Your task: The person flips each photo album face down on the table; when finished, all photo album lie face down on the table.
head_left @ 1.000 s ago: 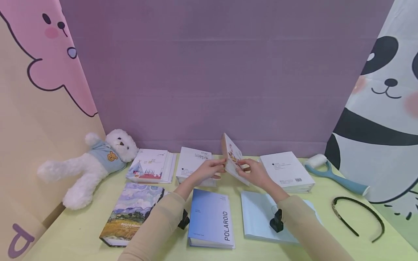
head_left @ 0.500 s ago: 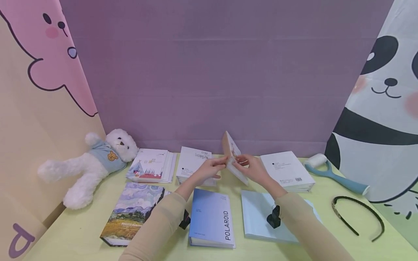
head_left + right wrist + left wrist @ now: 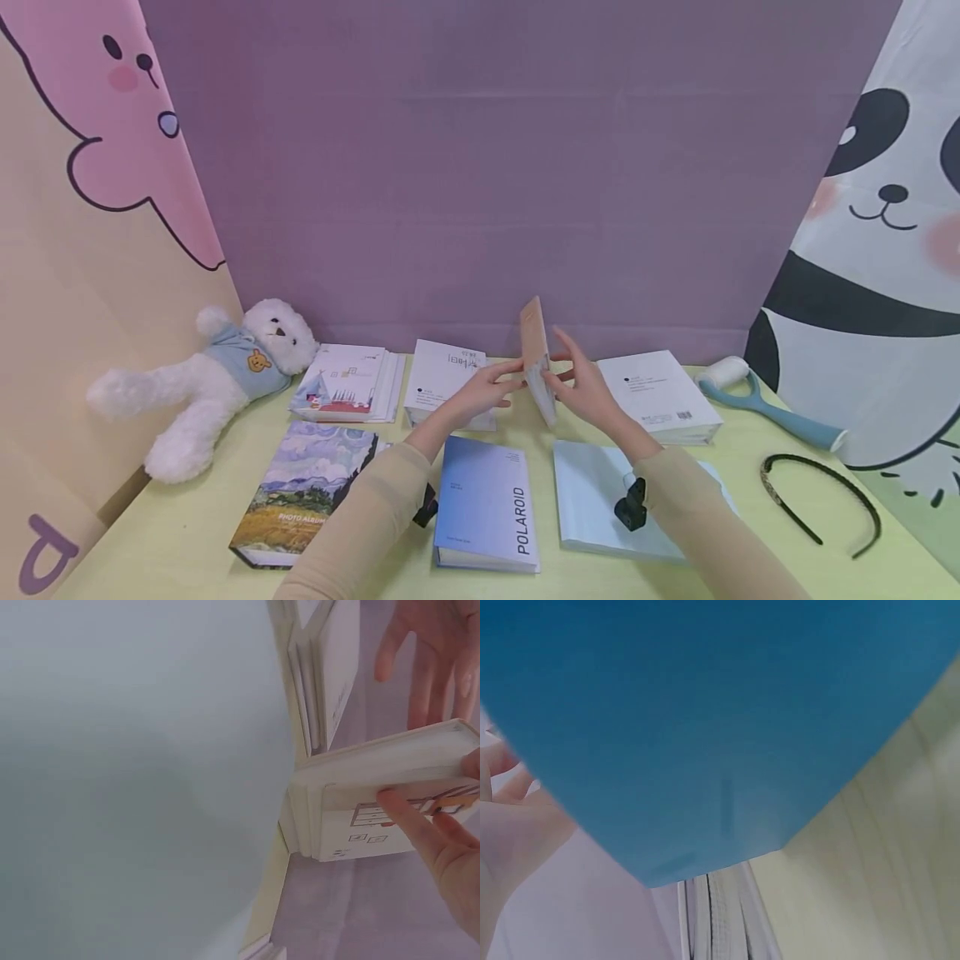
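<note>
The yellow-green table [image 3: 187, 533] carries a white teddy bear [image 3: 217, 375], a blue POLAROID album [image 3: 486, 504] and a pale blue album [image 3: 592, 500]. Above its middle, a small beige book [image 3: 537, 360] stands nearly upright, off the table. The left hand [image 3: 480, 392] pinches its left edge; the right hand [image 3: 585, 387] grips its cover, fingers [image 3: 412, 825] curled over it.

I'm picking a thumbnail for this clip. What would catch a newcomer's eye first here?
Both hands, left hand and right hand, hold a small album upright at the table's middle. A white teddy bear lies far left, and a blue POLAROID album lies nearest.
</note>
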`<action>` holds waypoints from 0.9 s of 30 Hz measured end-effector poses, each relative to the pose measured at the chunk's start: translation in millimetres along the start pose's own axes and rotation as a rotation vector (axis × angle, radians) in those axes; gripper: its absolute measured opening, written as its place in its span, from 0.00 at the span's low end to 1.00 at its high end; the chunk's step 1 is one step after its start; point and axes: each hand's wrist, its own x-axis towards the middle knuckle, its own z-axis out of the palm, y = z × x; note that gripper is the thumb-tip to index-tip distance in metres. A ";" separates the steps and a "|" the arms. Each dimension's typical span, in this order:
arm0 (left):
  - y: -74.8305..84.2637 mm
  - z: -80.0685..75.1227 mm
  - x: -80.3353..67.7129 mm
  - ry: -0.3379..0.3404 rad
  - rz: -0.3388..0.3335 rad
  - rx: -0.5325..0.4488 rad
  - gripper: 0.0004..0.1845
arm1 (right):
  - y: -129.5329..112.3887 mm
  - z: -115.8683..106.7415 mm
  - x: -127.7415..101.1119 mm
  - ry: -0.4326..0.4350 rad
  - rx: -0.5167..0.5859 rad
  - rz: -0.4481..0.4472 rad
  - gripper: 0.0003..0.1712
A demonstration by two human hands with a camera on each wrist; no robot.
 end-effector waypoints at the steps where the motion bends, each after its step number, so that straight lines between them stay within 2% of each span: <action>1: 0.9 0.6 0.1 -0.008 0.001 0.011 0.24 | 0.3 -0.3 0.0 -0.002 -0.008 -0.022 0.39; 4: 3.3 2.0 -0.2 -0.020 0.001 0.042 0.26 | 0.3 -2.2 -1.2 -0.023 -0.015 -0.033 0.37; 11: 3.7 3.0 -0.2 -0.019 -0.001 0.066 0.28 | 5.0 -6.9 -7.3 -0.054 0.022 0.050 0.32; 15: 2.2 3.3 1.1 -0.023 -0.006 0.059 0.27 | 7.9 -6.3 -9.2 -0.041 0.030 0.095 0.31; 21: 2.7 3.2 0.8 -0.040 0.012 0.060 0.25 | 4.5 -4.3 -7.1 0.011 0.064 0.215 0.28; 27: 3.9 4.2 0.7 -0.054 0.042 0.066 0.25 | -1.0 -5.8 -4.6 0.044 0.098 0.308 0.31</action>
